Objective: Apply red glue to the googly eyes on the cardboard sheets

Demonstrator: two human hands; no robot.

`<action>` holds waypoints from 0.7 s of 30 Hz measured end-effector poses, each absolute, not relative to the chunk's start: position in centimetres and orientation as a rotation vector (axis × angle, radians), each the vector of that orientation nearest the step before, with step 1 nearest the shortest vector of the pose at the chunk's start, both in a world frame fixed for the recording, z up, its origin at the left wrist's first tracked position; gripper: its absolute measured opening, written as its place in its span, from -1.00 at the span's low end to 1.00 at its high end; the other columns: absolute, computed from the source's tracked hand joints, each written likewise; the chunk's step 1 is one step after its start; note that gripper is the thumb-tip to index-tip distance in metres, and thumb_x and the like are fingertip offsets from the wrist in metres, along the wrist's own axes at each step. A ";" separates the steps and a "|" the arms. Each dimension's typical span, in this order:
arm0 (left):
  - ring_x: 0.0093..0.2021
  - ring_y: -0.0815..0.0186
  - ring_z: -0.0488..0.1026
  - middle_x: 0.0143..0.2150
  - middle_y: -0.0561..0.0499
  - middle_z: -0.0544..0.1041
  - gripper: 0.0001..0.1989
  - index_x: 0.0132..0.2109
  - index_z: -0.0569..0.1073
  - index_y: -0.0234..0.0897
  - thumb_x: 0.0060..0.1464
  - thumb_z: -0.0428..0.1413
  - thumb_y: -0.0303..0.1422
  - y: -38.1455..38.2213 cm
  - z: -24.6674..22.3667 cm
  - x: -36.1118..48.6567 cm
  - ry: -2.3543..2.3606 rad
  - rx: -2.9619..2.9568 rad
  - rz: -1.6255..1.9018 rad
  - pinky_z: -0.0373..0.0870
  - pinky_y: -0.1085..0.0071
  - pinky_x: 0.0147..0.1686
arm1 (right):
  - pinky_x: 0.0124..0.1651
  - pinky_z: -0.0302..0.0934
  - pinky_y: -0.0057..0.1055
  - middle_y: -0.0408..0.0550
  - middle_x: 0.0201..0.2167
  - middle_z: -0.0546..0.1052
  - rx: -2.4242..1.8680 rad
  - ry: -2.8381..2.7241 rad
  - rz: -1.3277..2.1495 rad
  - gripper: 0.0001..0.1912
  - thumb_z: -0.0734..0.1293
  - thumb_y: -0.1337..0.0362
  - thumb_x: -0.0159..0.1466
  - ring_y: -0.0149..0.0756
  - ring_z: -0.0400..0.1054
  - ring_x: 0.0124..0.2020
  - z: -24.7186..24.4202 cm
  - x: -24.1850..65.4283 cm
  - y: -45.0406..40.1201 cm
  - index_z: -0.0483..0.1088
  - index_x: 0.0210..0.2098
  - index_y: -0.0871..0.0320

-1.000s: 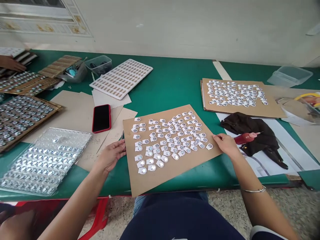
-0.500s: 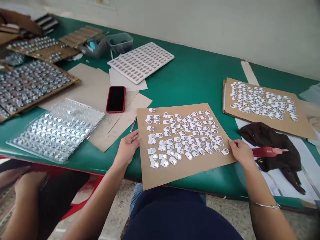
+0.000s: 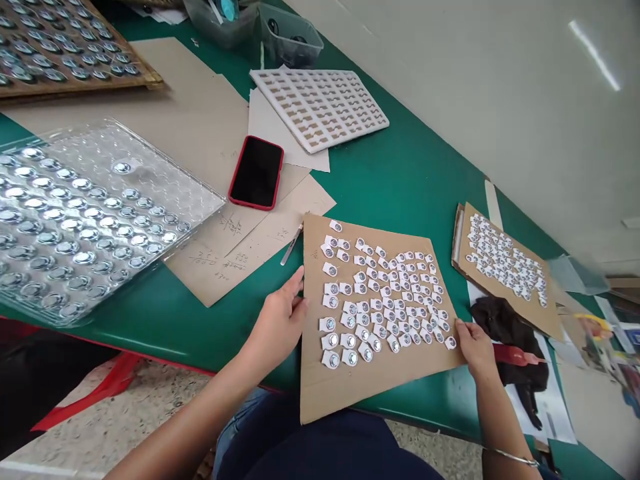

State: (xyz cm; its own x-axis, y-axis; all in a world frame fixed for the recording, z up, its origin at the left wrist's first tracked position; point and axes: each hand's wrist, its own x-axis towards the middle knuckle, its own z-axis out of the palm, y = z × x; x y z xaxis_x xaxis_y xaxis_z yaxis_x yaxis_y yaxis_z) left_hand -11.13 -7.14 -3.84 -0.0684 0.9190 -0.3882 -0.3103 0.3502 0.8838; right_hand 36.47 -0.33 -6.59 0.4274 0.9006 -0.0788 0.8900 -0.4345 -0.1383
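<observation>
A brown cardboard sheet (image 3: 390, 380) lies at the table's front edge, bearing many small white tabs with round silver-grey pieces (image 3: 366, 319). My left hand (image 3: 280, 323) grips the sheet's left edge, thumb and fingers closed on it. At the right corner, my right hand (image 3: 475, 347) pinches the same sheet. Tweezers (image 3: 291, 245) lie just beyond my left hand, beside the sheet. Right of my right hand, a red bottle with a pale nozzle (image 3: 517, 355) rests on a dark cloth (image 3: 500, 317).
A clear tray of silver pieces (image 3: 85, 227) is at left, with a red-cased phone (image 3: 257, 173) on papers (image 3: 200, 267). Behind stand a white slotted board (image 3: 325, 110) and plastic tubs (image 3: 293, 37). Another tab-covered cardboard (image 3: 543, 317) lies at right.
The view has turned and tilted, so the table slopes down to the right. Both hands still hold the cardboard sheet. The co-worker's hands at the left are out of view.
</observation>
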 end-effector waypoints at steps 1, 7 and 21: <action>-0.05 0.15 0.48 0.13 -0.10 0.40 -0.36 0.26 0.20 -0.23 0.00 0.13 -0.47 -7.2 -3.9 -11.1 1.244 0.606 1.150 0.47 0.23 -0.06 | -0.35 0.21 -0.25 0.14 -0.38 0.53 -2.582 -1.621 0.216 -0.47 0.11 -0.14 0.10 -0.04 0.39 -0.33 -6.6 36.4 -0.3 0.42 -0.36 0.18; -0.10 0.16 0.51 0.09 -0.04 0.45 -0.35 0.20 0.29 -0.17 -0.08 0.18 -0.54 -7.4 -4.1 -11.2 1.117 0.445 1.212 0.48 0.28 -0.09 | -0.32 0.23 -0.21 0.13 -0.37 0.53 -2.563 -1.583 0.236 -0.50 0.12 -0.13 0.11 -0.01 0.39 -0.32 -6.3 35.7 -0.4 0.40 -0.38 0.16; 0.19 0.09 0.27 0.14 -0.06 0.40 -0.33 0.16 0.32 -0.24 -0.14 0.27 -0.38 -6.6 -4.6 -12.0 1.199 0.503 1.167 0.42 0.39 0.02 | -0.27 0.23 -0.29 0.08 -0.37 0.51 -2.415 -1.584 0.389 -0.46 0.10 -0.10 0.23 -0.17 0.35 -0.30 -4.6 32.6 -0.3 0.41 -0.36 0.27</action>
State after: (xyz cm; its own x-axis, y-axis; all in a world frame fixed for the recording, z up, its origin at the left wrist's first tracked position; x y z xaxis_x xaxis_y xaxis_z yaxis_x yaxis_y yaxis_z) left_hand -11.99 -6.62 -4.63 -0.0779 0.8900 -0.4493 -0.4251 0.3780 0.8225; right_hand 32.57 -0.30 -4.60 0.3816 0.9194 -0.0958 0.8593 -0.3910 -0.3296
